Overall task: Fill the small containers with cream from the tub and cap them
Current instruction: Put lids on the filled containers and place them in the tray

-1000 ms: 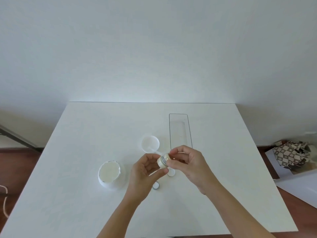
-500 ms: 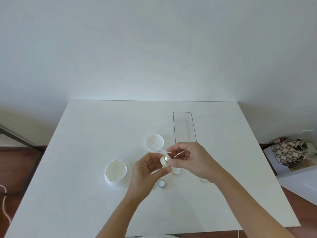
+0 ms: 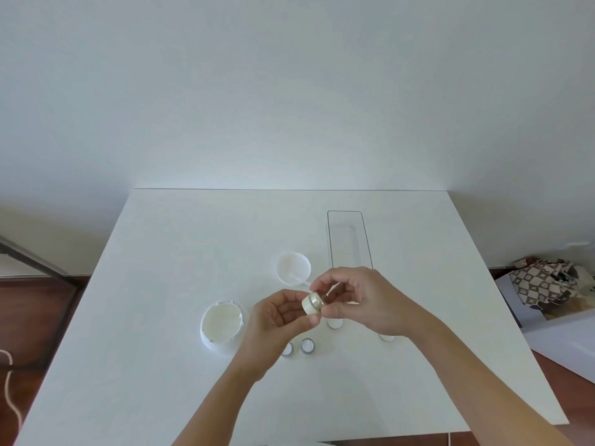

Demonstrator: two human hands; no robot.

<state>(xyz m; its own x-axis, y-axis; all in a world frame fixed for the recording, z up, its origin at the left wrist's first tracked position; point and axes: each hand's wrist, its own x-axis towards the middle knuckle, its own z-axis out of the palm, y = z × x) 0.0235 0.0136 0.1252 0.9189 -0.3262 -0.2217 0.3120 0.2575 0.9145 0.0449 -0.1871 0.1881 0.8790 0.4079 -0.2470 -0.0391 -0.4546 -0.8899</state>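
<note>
Two bare hands meet above the middle of the white table (image 3: 167, 284), both closed on one small container (image 3: 313, 304) that is held clear of the surface and tipped on its side. The left hand (image 3: 280, 320) pinches the cream-coloured end between thumb and fingers, while the right hand (image 3: 360, 300) wraps its fingertips round the other end, where a silvery band shows; whether that end is a cap being turned or the body of the jar is hard to tell, since the fingers hide most of it. The tub (image 3: 222, 325) stands open on the table to the left of the left hand, its white cream visible inside and smeared along the rim. Beyond the hands lies the tub's lid (image 3: 293, 268), turned up, with a small white spatula (image 3: 297, 279) resting in it and reaching over its near edge. A long clear tray (image 3: 365, 239) sits to the right of the lid, running away toward the far edge of the table. Two small silver-rimmed containers (image 3: 306, 346) stand side by side just below the left wrist, one partly hidden by it. A small white round piece (image 3: 335, 323) lies on the table under the right hand, and another (image 3: 386, 337) peeks out beneath the right wrist. Off the table to the right, a patterned bag (image 3: 544, 283) rests on the floor.
</note>
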